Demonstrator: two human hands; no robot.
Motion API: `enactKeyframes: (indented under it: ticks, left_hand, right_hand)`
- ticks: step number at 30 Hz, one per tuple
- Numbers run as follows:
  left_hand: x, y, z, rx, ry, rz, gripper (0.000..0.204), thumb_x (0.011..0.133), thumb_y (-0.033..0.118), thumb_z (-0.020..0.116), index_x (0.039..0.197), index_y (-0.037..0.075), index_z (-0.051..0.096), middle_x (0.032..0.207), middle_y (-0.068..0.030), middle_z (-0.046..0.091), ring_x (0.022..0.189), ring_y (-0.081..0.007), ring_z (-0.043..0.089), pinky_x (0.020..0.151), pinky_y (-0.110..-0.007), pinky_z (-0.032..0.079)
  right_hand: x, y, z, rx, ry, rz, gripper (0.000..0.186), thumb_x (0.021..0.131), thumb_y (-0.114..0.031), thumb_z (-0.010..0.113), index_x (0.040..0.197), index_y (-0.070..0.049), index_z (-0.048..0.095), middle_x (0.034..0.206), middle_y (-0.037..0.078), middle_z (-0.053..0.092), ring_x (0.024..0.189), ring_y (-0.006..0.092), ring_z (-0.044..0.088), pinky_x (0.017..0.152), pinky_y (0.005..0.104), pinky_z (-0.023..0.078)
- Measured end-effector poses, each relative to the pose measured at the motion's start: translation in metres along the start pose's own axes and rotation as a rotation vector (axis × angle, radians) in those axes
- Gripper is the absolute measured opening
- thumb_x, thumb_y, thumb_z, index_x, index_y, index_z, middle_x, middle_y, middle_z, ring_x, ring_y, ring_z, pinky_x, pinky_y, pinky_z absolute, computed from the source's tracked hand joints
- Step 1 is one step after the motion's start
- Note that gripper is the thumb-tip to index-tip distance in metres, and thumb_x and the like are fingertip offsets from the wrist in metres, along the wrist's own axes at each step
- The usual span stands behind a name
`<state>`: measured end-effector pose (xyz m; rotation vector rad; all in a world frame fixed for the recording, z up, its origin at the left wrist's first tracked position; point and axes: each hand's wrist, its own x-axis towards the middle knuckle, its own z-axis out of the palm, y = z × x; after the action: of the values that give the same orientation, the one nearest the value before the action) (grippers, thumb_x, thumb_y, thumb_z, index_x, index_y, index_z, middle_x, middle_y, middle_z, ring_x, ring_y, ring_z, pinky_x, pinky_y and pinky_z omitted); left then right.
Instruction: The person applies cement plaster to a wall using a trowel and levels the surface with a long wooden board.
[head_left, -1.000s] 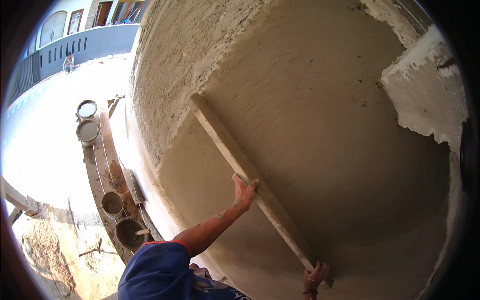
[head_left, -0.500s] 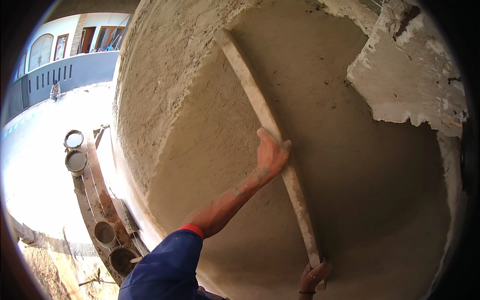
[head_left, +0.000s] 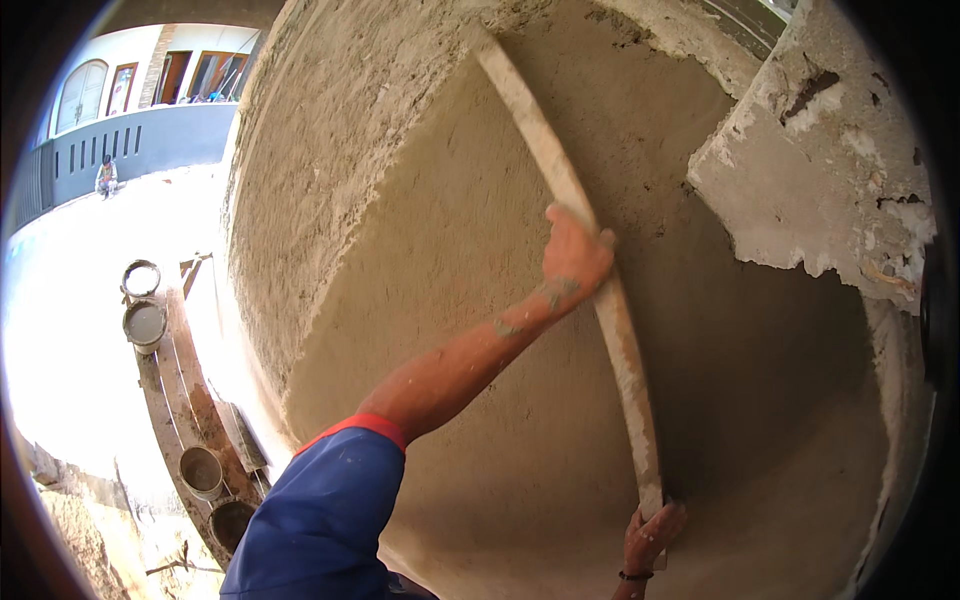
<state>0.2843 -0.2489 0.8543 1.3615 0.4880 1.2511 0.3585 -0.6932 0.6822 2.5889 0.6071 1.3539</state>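
A long, pale wooden straightedge (head_left: 628, 365) lies against a wet plastered wall (head_left: 450, 250), slanting from upper left to lower right. Plaster is smeared along its face. My left hand (head_left: 578, 250) is closed round it near the middle, thumb over the near edge. Wet mortar sticks to that wrist and forearm. At the lower end my right hand (head_left: 655, 532), with a dark band on the wrist, grips the same straightedge. Left of the straightedge the plaster looks rougher toward the upper left, while the surface on its right is darker and smoother.
A plank scaffold (head_left: 178, 375) at the left carries several buckets, among them a grey bucket (head_left: 202, 472) and a dark bucket (head_left: 231, 524). A broken, ragged concrete piece (head_left: 800, 190) juts out at the upper right. Far off, a person (head_left: 106, 177) sits by a grey boundary wall (head_left: 150, 140).
Both hands have shifted the straightedge to the right across the plaster, its upper part also slightly upward. My left arm reaches farther up and right.
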Motion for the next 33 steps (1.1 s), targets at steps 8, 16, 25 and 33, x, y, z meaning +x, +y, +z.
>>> enactKeyframes:
  ticks: [8, 16, 25, 33]
  left_hand:
    - [0.000, 0.011, 0.011, 0.024, -0.009, 0.178, 0.078, 0.082, 0.031, 0.063, 0.126, -0.015, 0.017, 0.109, -0.0330, 0.053, 0.097, -0.0454, 0.058, 0.082, -0.046, 0.048]
    - [0.052, 0.106, 0.015, 0.031, 0.003, 0.236, 0.084, 0.080, 0.033, 0.065, 0.126, -0.017, 0.017, 0.105, -0.0292, 0.058, 0.097, -0.0411, 0.060, 0.084, -0.044, 0.049]
    - [-0.005, 0.029, 0.023, 0.111, -0.085, 0.250, 0.074, 0.093, 0.044, 0.046, 0.120, -0.021, 0.023, 0.087, -0.0326, 0.059, 0.084, -0.0465, 0.060, 0.073, -0.049, 0.049]
    - [0.001, 0.027, 0.028, 0.021, 0.044, 0.402, 0.070, 0.096, 0.037, 0.042, 0.112, -0.029, 0.024, 0.072, -0.0327, 0.057, 0.072, -0.0493, 0.057, 0.062, -0.052, 0.046]
  right_hand:
    - [0.004, -0.009, -0.012, 0.130, -0.189, 0.147, 0.070, 0.080, -0.020, 0.067, 0.131, 0.009, 0.029, 0.130, 0.033, 0.036, 0.122, 0.0482, 0.035, 0.104, 0.0534, 0.029]
    - [0.072, -0.009, -0.046, 0.049, 0.101, 0.085, 0.061, 0.079, -0.020, 0.069, 0.123, 0.008, 0.037, 0.125, 0.033, 0.040, 0.119, 0.0488, 0.038, 0.100, 0.0549, 0.031]
    - [0.008, 0.032, -0.013, 0.041, 0.005, 0.074, 0.065, 0.079, -0.015, 0.067, 0.129, 0.008, 0.032, 0.131, 0.032, 0.036, 0.122, 0.0492, 0.035, 0.102, 0.0560, 0.029]
    - [0.025, 0.024, -0.028, -0.024, 0.156, 0.044, 0.060, 0.075, -0.007, 0.068, 0.125, 0.003, 0.036, 0.124, 0.028, 0.040, 0.117, 0.0499, 0.037, 0.102, 0.0579, 0.029]
